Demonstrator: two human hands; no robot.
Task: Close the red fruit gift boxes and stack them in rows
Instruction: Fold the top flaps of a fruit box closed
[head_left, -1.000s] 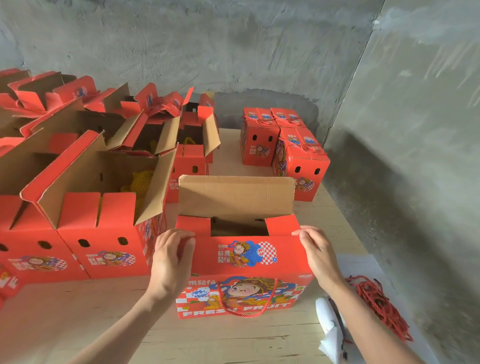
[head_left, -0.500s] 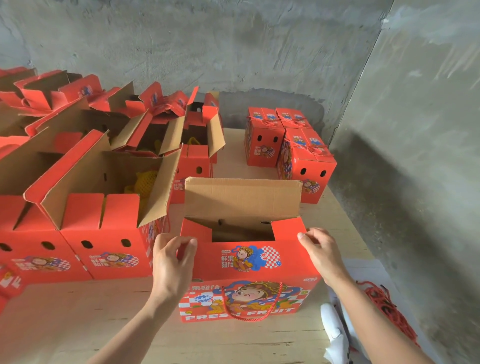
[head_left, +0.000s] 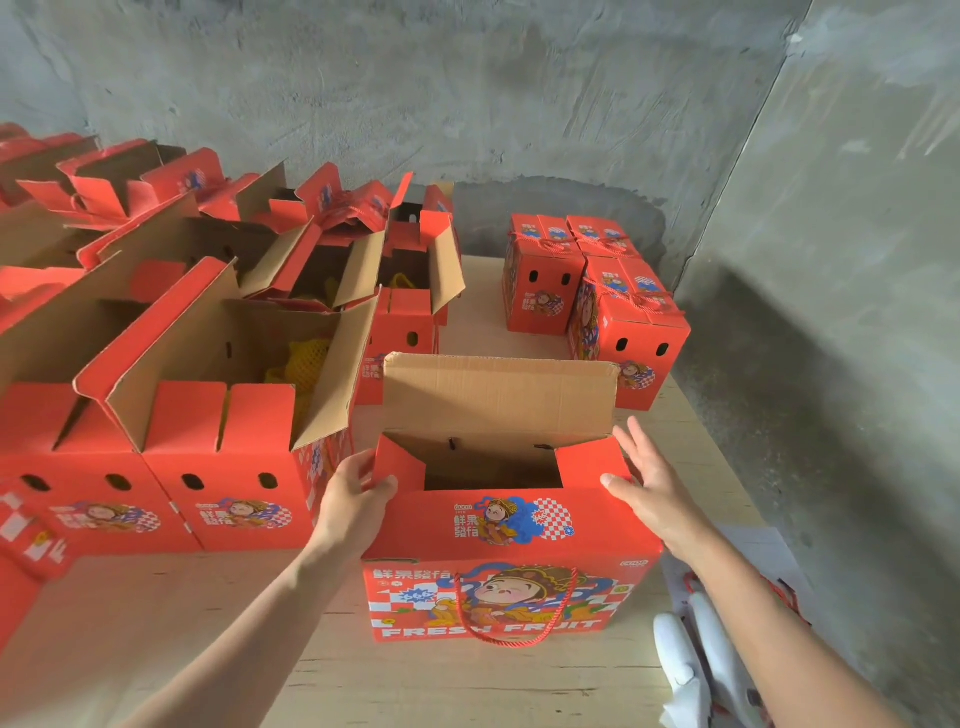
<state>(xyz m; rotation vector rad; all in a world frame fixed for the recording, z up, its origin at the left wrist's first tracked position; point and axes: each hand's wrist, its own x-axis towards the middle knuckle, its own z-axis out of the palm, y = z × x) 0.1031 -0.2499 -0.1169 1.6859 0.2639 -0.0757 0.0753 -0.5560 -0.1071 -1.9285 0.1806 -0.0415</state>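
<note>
The red printed cardboard fruit gift box stands open between the hands, with the left hand pinching its left end flap and the right hand flat-fingered at its right end; a few closed red boxes sit beyond the right hand and many open red boxes beyond the left.

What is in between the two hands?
The open red gift box sits between them. The left hand pinches its left side flap, and the right hand, fingers straight, touches its right side. The head view shows it.
</note>
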